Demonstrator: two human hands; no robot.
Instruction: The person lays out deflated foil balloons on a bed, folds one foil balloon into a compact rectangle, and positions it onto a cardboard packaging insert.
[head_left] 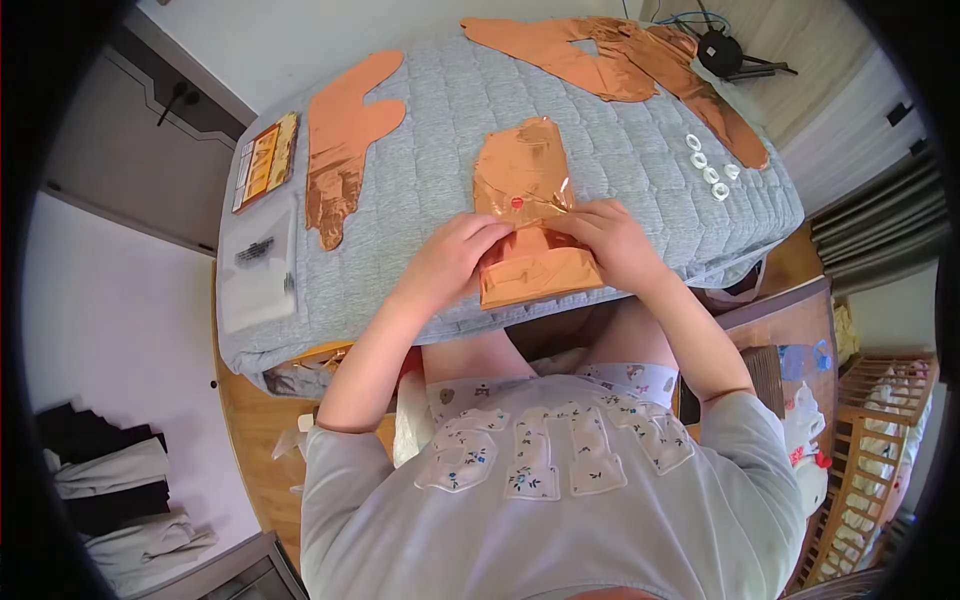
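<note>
A rose-gold foil balloon (520, 165), flat and partly folded, lies on the quilted bed in front of me. My left hand (452, 252) grips its left edge, with thumb and fingers pressed onto a fold across the middle. On the right side of that fold, my right hand (610, 240) pinches the foil with bent fingers. A small red spot shows on the foil between the hands. The near end of the balloon is folded into a flat band by the bed's edge. My fingertips partly hide the crease.
Another flat foil balloon (350, 130) lies at the left, and more foil (600, 65) at the far right. Several white ribbon rolls (709, 175) sit on the right. A printed packet (267, 162) and clear plastic bag (258, 265) lie left. A black router (720, 52) stands behind.
</note>
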